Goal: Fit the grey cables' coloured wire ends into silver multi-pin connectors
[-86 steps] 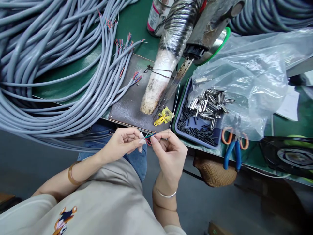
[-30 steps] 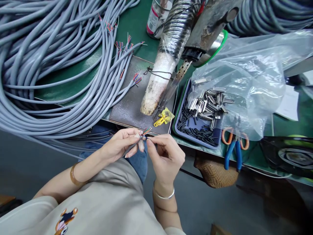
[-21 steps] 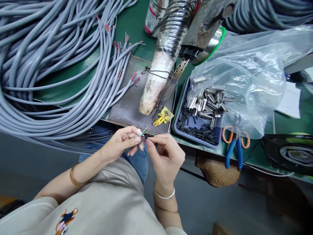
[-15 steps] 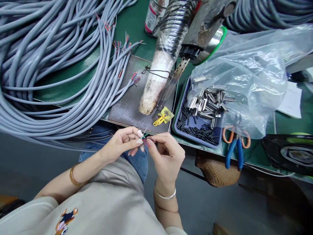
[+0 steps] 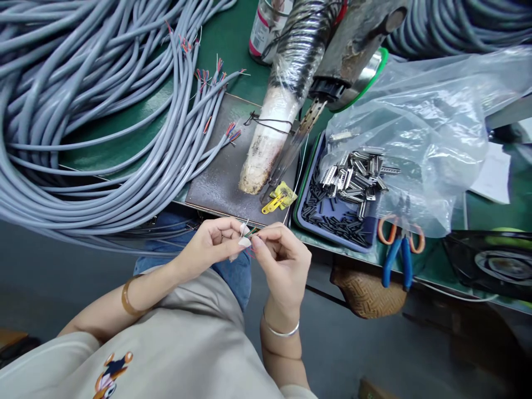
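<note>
Thin coloured wires (image 5: 250,232), green, red and white, stick out between my fingertips just off the table's front edge. My left hand (image 5: 214,242) pinches them, with pale coverings on its thumb and a fingertip. From the other side, my right hand (image 5: 283,257) pinches the wire ends between thumb and forefinger. Fingers hide where the wires lead. Just beyond my hands lies a dark square board (image 5: 220,183), and on it a yellow clip (image 5: 272,204) rests with a crumpled yellow-green piece.
Grey cables (image 5: 137,183) with stripped ends heap at the left. A wrapped white tube (image 5: 264,149) and metal nozzle (image 5: 307,119) slope over the board. At the right are a purple tray (image 5: 332,238) of connectors (image 5: 353,174) and black sleeves, a plastic bag (image 5: 432,127), blue-handled pliers (image 5: 391,260) and orange-handled scissors (image 5: 387,235).
My fingertips have drawn slightly closer together around the wires, and the left fingers have curled in more. The view has shifted a little. Both hands still pinch the wires.
</note>
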